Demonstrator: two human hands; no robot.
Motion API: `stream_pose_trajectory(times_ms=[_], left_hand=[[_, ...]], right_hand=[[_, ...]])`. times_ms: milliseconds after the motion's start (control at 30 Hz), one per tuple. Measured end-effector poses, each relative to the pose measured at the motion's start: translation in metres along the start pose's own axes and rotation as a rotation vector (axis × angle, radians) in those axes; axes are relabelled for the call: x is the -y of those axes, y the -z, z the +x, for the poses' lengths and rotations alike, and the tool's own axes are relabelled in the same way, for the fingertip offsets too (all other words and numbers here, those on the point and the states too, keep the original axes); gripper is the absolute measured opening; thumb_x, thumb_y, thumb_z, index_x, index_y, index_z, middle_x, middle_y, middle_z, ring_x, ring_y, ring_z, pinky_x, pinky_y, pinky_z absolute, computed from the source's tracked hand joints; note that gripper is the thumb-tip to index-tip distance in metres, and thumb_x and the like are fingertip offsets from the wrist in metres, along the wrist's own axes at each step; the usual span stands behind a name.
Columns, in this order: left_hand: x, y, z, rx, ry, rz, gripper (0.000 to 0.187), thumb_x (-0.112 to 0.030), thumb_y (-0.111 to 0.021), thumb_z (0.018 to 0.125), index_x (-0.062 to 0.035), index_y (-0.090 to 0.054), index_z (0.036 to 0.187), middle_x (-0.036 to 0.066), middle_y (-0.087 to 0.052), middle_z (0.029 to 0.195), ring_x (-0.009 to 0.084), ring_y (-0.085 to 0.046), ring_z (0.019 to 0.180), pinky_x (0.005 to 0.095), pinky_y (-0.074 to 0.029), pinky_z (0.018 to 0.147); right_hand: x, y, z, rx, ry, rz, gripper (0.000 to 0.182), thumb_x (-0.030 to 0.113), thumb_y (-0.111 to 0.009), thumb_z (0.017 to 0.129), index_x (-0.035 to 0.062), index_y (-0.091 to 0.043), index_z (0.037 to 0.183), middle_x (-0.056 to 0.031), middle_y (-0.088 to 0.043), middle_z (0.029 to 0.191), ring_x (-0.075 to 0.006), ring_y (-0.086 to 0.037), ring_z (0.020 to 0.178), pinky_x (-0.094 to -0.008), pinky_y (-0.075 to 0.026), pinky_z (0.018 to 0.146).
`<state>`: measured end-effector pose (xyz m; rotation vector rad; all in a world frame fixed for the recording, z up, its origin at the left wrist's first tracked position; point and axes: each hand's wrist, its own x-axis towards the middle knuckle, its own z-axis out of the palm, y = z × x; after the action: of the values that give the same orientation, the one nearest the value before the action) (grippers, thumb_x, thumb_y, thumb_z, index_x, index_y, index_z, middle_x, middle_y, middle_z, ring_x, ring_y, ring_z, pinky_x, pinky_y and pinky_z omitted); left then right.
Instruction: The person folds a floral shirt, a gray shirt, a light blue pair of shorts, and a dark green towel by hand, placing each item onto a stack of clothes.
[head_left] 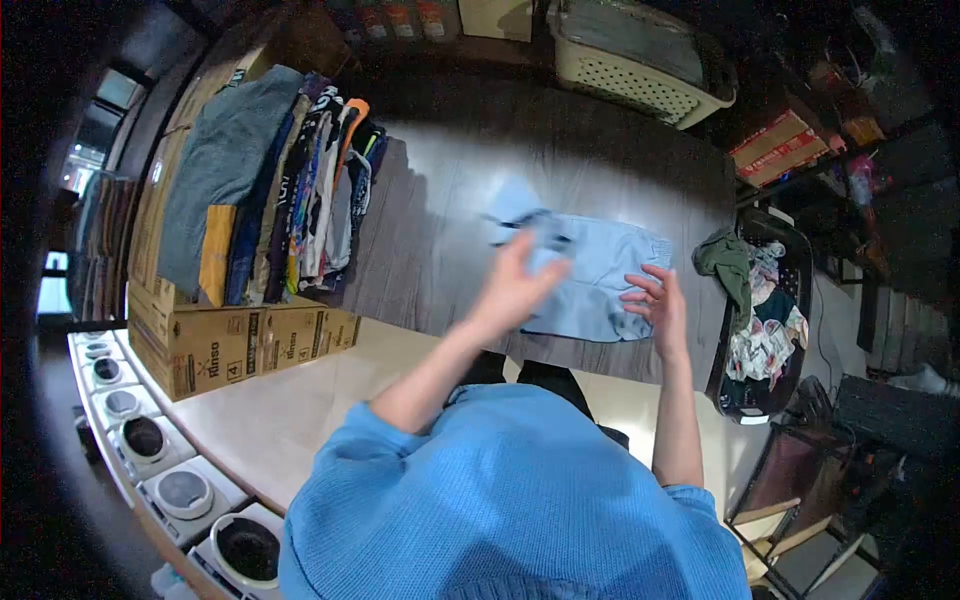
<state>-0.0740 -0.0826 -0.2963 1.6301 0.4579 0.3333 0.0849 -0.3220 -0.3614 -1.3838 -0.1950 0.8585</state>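
Note:
A light blue garment (600, 275) lies on the dark wooden table in front of me, with a gathered, elastic-looking edge at its right end. Its left end, which carries dark trim, is raised and smeared by motion. My left hand (512, 290) is over this left part, its fingertips right at the dark trim; thumb and forefinger show apart, but blur hides whether they grip the cloth. At the right end, my right hand (660, 310) has its fingers spread, with the fingertips over the garment's edge near the gathered end.
Folded clothes (290, 190) stand in a row on cardboard boxes (230, 345) at the left. A black basket (762, 400) of crumpled laundry is at the right of the table (400, 260). A cream perforated basket (640, 85) sits at the back. Washing machines (185, 495) line the lower left.

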Motion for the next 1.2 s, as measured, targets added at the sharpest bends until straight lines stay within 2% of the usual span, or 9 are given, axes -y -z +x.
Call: stream_pose_trajectory(times_ms=[67, 133, 233, 333, 500, 667, 733, 900, 1200], left_hand=[[0.006, -0.079, -0.001, 0.016, -0.144, -0.035, 0.053, -0.027, -0.068, 0.09, 0.0031, -0.053, 0.13, 0.016, -0.064, 0.118, 0.0191, -0.06, 0.107, 0.0363, -0.048, 0.094], [0.006, -0.125, -0.004, 0.2, 0.006, -0.004, 0.059, -0.03, -0.067, 0.091, 0.0037, -0.047, 0.135, 0.02, -0.061, 0.121, 0.026, -0.06, 0.11, 0.0379, -0.047, 0.095], [0.029, -0.159, -0.012, 0.373, 0.114, 0.064, 0.068, -0.032, -0.067, 0.089, 0.0041, -0.039, 0.14, 0.025, -0.055, 0.127, 0.0356, -0.057, 0.116, 0.0415, -0.045, 0.099], [0.091, -0.151, -0.023, -0.04, -0.16, 0.469, 0.075, -0.032, -0.069, 0.086, 0.0048, -0.035, 0.142, 0.027, -0.048, 0.135, 0.0406, -0.051, 0.122, 0.0452, -0.042, 0.103], [0.116, -0.09, -0.031, -0.459, 0.399, 0.652, 0.085, -0.024, -0.076, 0.077, 0.0035, -0.031, 0.144, 0.028, -0.052, 0.129, 0.0407, -0.052, 0.121, 0.0492, -0.042, 0.102], [0.144, -0.082, -0.019, -0.092, 0.776, -0.298, 0.062, -0.021, -0.079, 0.078, 0.0067, -0.053, 0.128, 0.017, -0.068, 0.112, 0.0274, -0.067, 0.098, 0.0401, -0.055, 0.084], [0.115, -0.066, -0.015, -0.038, 0.827, -0.881, 0.045, -0.02, -0.075, 0.085, 0.0064, -0.06, 0.119, 0.012, -0.068, 0.114, 0.0218, -0.066, 0.101, 0.0344, -0.054, 0.085], [0.051, 0.047, -0.025, -0.097, 0.41, -0.837, 0.048, -0.025, -0.073, 0.089, 0.0023, -0.055, 0.125, 0.011, -0.064, 0.118, 0.0188, -0.062, 0.105, 0.0345, -0.053, 0.088], [-0.179, 0.278, -0.134, -0.654, -0.474, -0.301, 0.053, -0.019, -0.068, 0.092, 0.002, -0.047, 0.135, 0.011, -0.06, 0.125, 0.016, -0.058, 0.111, 0.0312, -0.047, 0.096]], right_hand=[[0.02, 0.005, -0.007, -0.003, -0.035, 0.068, 0.074, 0.068, -0.03, 0.097, 0.0027, -0.053, 0.125, -0.0121, -0.066, 0.102, -0.0187, -0.067, 0.08, -0.0347, -0.057, 0.072], [0.023, 0.043, -0.005, 0.057, -0.121, 0.194, 0.078, 0.073, -0.031, 0.094, 0.0037, -0.053, 0.124, -0.008, -0.066, 0.095, -0.0165, -0.066, 0.078, -0.0332, -0.057, 0.067], [-0.033, 0.108, 0.019, -0.082, -0.169, -0.12, 0.053, 0.053, -0.057, 0.093, 0.0036, -0.058, 0.114, -0.0014, -0.064, 0.081, -0.0115, -0.061, 0.068, -0.027, -0.048, 0.056], [-0.057, 0.116, 0.022, -0.217, -0.055, -0.43, 0.043, 0.029, -0.076, 0.083, 0.0001, -0.06, 0.11, -0.0035, -0.066, 0.084, -0.0112, -0.059, 0.07, -0.0256, -0.046, 0.061], [-0.032, 0.073, 0.019, -0.606, 0.079, -0.972, 0.065, 0.026, -0.085, 0.07, -0.004, -0.056, 0.12, -0.0163, -0.066, 0.11, -0.0243, -0.063, 0.1, -0.0358, -0.051, 0.081], [-0.071, 0.069, 0.045, -0.379, -0.151, -0.801, 0.079, 0.019, -0.088, 0.063, -0.0076, -0.051, 0.127, -0.0217, -0.063, 0.119, -0.0324, -0.062, 0.108, -0.041, -0.05, 0.093], [-0.056, 0.053, 0.043, -0.055, -0.411, -0.28, 0.068, 0.003, -0.079, 0.069, -0.0058, -0.051, 0.13, -0.0185, -0.063, 0.121, -0.0294, -0.064, 0.106, -0.0399, -0.053, 0.091], [0.016, -0.019, 0.072, 0.225, -0.458, -0.117, 0.046, 0.015, -0.072, 0.081, -0.0029, -0.061, 0.121, -0.0136, -0.067, 0.113, -0.0226, -0.066, 0.099, -0.0347, -0.053, 0.087], [0.271, -0.406, 0.085, 0.754, 0.439, -0.31, 0.051, 0.032, -0.069, 0.087, -0.0051, -0.058, 0.119, -0.0096, -0.067, 0.102, -0.0138, -0.065, 0.085, -0.0281, -0.053, 0.076]])
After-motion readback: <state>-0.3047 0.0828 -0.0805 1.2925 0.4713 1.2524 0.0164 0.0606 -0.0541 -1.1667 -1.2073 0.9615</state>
